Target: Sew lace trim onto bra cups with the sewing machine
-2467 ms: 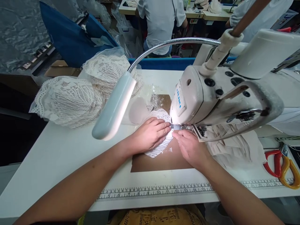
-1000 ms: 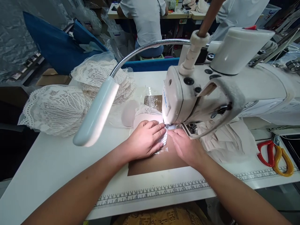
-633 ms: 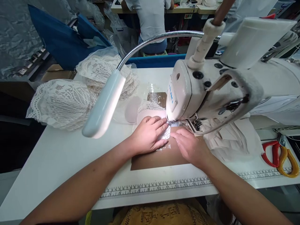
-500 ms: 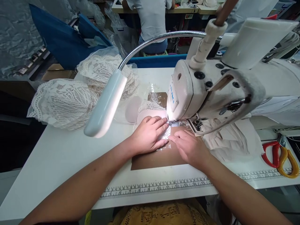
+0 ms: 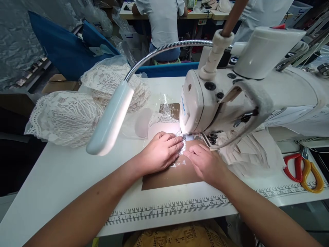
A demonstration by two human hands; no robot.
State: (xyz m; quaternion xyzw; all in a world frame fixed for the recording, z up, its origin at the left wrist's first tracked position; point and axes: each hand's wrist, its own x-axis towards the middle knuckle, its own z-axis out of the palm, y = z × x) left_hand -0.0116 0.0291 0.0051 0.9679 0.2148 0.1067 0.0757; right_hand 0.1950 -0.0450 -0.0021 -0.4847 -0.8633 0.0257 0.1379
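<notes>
My left hand (image 5: 160, 152) lies flat, fingers stretched out, pressing a white lace piece (image 5: 181, 148) onto the brown plate (image 5: 167, 178) just before the needle of the white sewing machine (image 5: 205, 106). My right hand (image 5: 204, 163) rests beside it on the right, fingers flat and pointing at the presser foot (image 5: 189, 138). Most of the lace piece is hidden under my left hand. Behind the needle lie pale pink pads (image 5: 144, 121) and more lace (image 5: 161, 118).
Two heaps of white lace (image 5: 64, 116) sit at the left back. The gooseneck lamp (image 5: 109, 118) hangs over the table's left middle. Beige fabric (image 5: 252, 154) lies under the machine arm; red and yellow scissors (image 5: 303, 171) at right. A ruler strip (image 5: 180, 207) runs along the front edge. A person sits behind.
The lace piece has fed back under the needle; far less of it shows in front of my left hand than 2.5 s ago. Both hands stay pressed by the presser foot.
</notes>
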